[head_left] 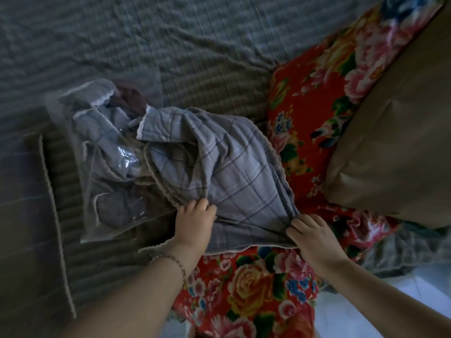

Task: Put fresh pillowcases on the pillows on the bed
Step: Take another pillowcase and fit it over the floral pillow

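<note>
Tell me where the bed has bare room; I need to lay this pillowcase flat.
Free: the grey striped sheet beyond the clear plastic bag and left of the red floral quilt. Crowded: near both hands, where the checked pillowcase, bag, quilt and tan pillow bunch together.

A pillowcase (219, 162) lies on the bed (170, 45), bag (102, 167) left, pillow (395, 147) right.

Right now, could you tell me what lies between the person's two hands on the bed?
In the head view, the grey plaid pillowcase spans the stretch: the left hand and the right hand each pinch its near edge, with bunched fabric between them.
</note>
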The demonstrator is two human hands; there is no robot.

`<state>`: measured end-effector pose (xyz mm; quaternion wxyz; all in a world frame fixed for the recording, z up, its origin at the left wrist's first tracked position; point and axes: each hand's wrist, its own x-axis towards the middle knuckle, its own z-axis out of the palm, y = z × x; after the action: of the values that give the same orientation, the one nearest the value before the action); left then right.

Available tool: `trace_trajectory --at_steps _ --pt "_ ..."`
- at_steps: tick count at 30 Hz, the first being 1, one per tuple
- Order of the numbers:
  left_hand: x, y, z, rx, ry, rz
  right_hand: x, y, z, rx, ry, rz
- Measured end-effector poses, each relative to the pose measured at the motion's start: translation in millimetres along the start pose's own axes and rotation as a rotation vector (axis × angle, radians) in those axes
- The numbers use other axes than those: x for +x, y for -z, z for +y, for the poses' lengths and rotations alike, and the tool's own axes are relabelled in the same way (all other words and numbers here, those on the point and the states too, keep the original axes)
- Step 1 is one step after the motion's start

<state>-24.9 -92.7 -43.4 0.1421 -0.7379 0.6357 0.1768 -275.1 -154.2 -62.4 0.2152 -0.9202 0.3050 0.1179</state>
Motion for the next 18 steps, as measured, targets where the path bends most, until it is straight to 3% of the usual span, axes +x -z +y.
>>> trace_trajectory --at_steps 5,11,15,18 --pt "2.4 -6.6 1.8 -0.411 0.174 0.070 2.8 5.1 6.3 -0.008 -0.042 -0.046" --pt "4.7 -19.9 13.0 -0.494 0.512 -0.127 1.2 -0.5 -7.1 -0.050 -0.207 -0.410" --pt "10.6 -22.3 4.2 -0.453 0.438 -0.192 11.4 2.1 -5.9 -0.048 -0.213 -0.596" --pt "-1.8 -23.9 -7.4 -0.519 0.329 -0.260 21.4 21.2 4.2 0.213 -0.255 -0.738"
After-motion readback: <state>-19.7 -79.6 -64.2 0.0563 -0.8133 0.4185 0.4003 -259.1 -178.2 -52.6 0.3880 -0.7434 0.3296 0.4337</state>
